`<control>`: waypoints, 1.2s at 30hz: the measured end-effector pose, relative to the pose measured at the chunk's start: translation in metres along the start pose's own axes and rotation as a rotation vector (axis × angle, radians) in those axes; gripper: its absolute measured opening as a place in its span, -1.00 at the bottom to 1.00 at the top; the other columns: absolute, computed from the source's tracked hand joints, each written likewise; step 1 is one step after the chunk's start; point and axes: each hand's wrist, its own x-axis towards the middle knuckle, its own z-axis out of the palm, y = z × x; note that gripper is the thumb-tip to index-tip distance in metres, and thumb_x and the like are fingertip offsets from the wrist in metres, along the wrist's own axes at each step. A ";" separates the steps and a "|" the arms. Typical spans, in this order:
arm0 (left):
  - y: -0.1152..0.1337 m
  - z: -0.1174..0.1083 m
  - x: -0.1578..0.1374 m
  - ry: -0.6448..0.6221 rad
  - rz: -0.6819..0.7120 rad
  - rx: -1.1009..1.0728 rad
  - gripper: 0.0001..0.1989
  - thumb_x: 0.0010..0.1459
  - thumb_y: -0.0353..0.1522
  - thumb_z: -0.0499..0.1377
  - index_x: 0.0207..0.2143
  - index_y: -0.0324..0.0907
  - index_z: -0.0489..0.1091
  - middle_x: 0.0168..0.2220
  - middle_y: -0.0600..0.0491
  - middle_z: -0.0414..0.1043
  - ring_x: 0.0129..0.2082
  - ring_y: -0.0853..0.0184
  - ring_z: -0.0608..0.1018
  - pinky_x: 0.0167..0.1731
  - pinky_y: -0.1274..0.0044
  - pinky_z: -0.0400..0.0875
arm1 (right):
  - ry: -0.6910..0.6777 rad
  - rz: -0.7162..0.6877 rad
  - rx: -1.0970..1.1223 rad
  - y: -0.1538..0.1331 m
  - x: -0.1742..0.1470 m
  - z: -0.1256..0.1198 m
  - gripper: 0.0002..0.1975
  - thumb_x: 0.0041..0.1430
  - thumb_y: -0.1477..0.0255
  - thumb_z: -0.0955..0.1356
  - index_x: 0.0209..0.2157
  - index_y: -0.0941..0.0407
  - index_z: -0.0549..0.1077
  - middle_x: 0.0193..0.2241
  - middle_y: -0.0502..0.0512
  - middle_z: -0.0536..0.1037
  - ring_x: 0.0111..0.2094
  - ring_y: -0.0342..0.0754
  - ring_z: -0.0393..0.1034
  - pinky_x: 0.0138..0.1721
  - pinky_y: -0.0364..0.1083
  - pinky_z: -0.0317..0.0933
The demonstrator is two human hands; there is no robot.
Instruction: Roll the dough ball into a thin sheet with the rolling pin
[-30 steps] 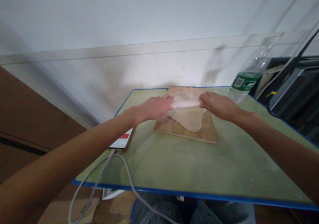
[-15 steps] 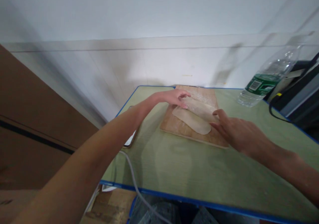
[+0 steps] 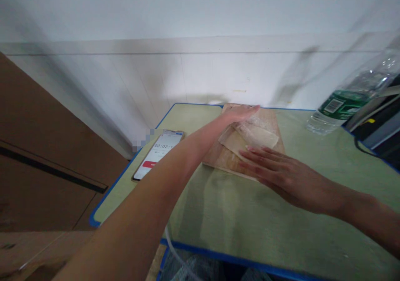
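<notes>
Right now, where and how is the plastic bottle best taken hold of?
I'd likely grip the bottle around its green label, from the left: its body is round there, the wall is behind, and dark objects sit to its right.

On our pale-green, blue-edged table point(image 3: 225, 227) we have a rectangular wooden board point(image 3: 229, 163), a lit smartphone point(image 3: 158, 155) and a clear, green-labelled plastic bottle point(image 3: 342, 105).

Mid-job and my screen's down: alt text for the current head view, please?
Pale, floury dough lies on a board, with the left hand at the board's far end and the right hand over its near side. On the green table, a phone showing a timer lies left and a bottle is right.
</notes>
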 end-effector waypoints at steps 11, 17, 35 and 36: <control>0.019 0.014 0.016 0.098 -0.189 0.079 -0.41 0.31 -0.15 -0.16 0.17 -0.38 0.25 0.20 -0.25 0.22 0.20 0.01 0.28 0.15 0.21 0.12 | -0.078 -0.093 0.210 -0.016 0.027 0.001 -0.47 0.21 0.58 0.18 0.22 0.11 0.23 0.19 0.17 0.29 0.24 -0.04 0.09 0.23 0.16 -0.01; 0.009 0.018 0.008 0.166 -0.083 0.139 -0.51 0.27 -0.23 -0.05 0.11 -0.35 0.32 0.13 -0.26 0.32 0.14 0.04 0.34 0.10 0.25 0.18 | -0.087 -0.176 0.259 -0.017 0.037 0.000 -0.51 0.16 0.60 0.18 0.14 0.22 0.32 0.14 0.20 0.37 0.18 -0.05 0.20 0.19 0.03 0.11; -0.020 0.028 0.003 0.317 -0.026 0.111 -0.66 0.18 -0.48 -0.03 -0.10 -0.23 0.48 -0.10 -0.09 0.51 0.00 0.22 0.46 0.01 0.43 0.28 | -0.048 -0.257 0.394 -0.024 0.058 0.009 -0.56 0.14 0.57 0.19 0.07 0.25 0.35 0.04 0.19 0.48 0.05 -0.07 0.36 0.11 -0.01 0.18; -0.022 0.028 0.004 0.316 -0.010 0.103 -0.66 0.18 -0.48 -0.03 -0.12 -0.22 0.48 -0.11 -0.09 0.51 0.00 0.23 0.47 0.02 0.44 0.28 | -0.041 -0.259 0.390 -0.025 0.059 0.009 -0.56 0.14 0.57 0.19 0.07 0.25 0.35 0.03 0.19 0.49 0.04 -0.07 0.37 0.11 -0.01 0.18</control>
